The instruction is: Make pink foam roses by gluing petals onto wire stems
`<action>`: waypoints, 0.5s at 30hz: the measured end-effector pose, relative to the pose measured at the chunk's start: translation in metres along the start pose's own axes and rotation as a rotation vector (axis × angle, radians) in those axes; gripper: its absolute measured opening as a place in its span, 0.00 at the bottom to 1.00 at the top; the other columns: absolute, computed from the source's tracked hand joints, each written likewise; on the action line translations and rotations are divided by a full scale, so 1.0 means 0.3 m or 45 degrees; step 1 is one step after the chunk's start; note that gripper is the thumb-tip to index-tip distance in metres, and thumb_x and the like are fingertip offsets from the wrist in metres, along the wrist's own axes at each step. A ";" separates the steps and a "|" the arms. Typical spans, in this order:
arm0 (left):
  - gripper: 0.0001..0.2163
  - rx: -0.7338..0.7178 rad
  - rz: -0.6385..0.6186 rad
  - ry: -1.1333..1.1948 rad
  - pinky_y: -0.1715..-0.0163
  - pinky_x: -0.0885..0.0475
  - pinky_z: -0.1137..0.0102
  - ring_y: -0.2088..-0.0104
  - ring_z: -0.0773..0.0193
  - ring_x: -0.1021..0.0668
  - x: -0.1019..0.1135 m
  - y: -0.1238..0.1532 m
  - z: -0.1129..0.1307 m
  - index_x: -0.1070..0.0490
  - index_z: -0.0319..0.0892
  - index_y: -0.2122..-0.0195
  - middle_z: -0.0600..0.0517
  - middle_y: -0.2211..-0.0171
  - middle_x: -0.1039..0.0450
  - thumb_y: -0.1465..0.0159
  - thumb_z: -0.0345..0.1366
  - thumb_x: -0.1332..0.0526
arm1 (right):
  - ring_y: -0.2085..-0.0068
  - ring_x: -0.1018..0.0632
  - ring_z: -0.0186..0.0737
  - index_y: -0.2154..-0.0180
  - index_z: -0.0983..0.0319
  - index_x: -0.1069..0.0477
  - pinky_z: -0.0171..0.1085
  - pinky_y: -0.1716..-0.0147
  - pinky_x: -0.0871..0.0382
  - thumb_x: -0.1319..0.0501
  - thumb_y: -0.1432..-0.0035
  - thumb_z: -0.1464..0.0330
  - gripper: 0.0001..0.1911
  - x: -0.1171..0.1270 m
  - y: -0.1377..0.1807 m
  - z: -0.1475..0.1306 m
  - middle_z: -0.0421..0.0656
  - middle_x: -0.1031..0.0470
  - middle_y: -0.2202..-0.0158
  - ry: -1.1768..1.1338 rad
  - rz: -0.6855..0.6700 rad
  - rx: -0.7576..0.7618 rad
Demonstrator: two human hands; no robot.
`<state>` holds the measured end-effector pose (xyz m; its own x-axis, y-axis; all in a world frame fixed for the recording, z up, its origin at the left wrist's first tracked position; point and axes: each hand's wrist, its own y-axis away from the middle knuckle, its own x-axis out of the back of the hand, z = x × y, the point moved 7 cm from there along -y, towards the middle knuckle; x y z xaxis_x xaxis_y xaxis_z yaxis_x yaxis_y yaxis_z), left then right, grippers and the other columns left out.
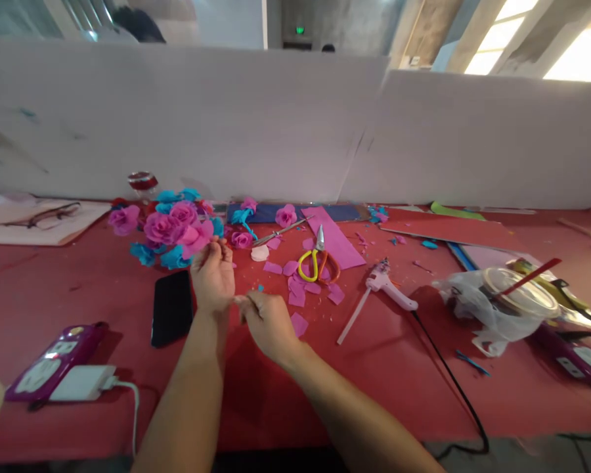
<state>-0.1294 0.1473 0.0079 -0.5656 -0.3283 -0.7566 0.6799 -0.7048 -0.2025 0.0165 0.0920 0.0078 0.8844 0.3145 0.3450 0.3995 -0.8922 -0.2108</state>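
Observation:
My left hand is raised over the red table, fingers curled round a pink paper flower whose petals show above the knuckles. My right hand sits just to its right, fingers pinched on something thin and pale at the left wrist; what it is I cannot make out. Loose pink paper petals lie beyond both hands. A cluster of finished pink and blue paper roses lies behind the left hand.
Yellow and orange scissors rest on a pink paper strip. A pink glue gun with a black cord lies right. A black phone, a purple power strip, a bagged cup and white partition boards surround the work.

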 end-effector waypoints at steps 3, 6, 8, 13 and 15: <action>0.07 0.058 -0.024 -0.055 0.69 0.33 0.75 0.73 0.74 0.27 -0.015 0.008 -0.010 0.28 0.41 0.74 0.57 0.74 0.27 0.49 0.29 0.30 | 0.70 0.25 0.38 0.63 0.58 0.29 0.34 0.72 0.41 0.44 0.41 0.72 0.07 -0.047 0.024 -0.028 0.43 0.21 0.67 0.518 -0.158 0.168; 0.08 0.039 -0.028 -0.055 0.70 0.33 0.75 0.74 0.74 0.27 -0.022 0.012 -0.007 0.27 0.40 0.76 0.56 0.73 0.26 0.51 0.30 0.28 | 0.67 0.22 0.41 0.62 0.57 0.27 0.35 0.71 0.39 0.43 0.44 0.74 0.10 -0.064 0.025 -0.002 0.43 0.19 0.65 0.672 -0.246 0.158; 0.09 0.020 -0.017 -0.027 0.70 0.33 0.75 0.74 0.74 0.27 -0.019 0.009 -0.003 0.27 0.40 0.77 0.56 0.72 0.25 0.53 0.30 0.27 | 0.66 0.21 0.41 0.66 0.56 0.25 0.34 0.69 0.38 0.42 0.43 0.74 0.09 -0.023 0.002 0.028 0.41 0.19 0.66 0.616 -0.210 0.100; 0.08 0.052 0.020 0.029 0.70 0.34 0.74 0.73 0.73 0.27 -0.001 -0.008 0.002 0.27 0.41 0.76 0.55 0.73 0.26 0.51 0.29 0.28 | 0.64 0.21 0.42 0.66 0.56 0.23 0.36 0.66 0.37 0.43 0.40 0.72 0.11 0.247 -0.093 0.135 0.42 0.19 0.67 0.528 0.239 -0.234; 0.07 0.069 0.026 0.037 0.71 0.34 0.75 0.73 0.73 0.27 0.002 -0.012 0.005 0.27 0.41 0.76 0.55 0.74 0.26 0.50 0.29 0.28 | 0.63 0.22 0.46 0.65 0.57 0.22 0.39 0.66 0.37 0.46 0.37 0.64 0.13 0.331 -0.110 0.177 0.46 0.21 0.69 0.747 0.375 -0.408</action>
<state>-0.1328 0.1487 0.0090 -0.5372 -0.3252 -0.7782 0.6645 -0.7315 -0.1530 0.1042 0.1699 0.0004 0.6332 -0.0986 0.7677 -0.0048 -0.9923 -0.1235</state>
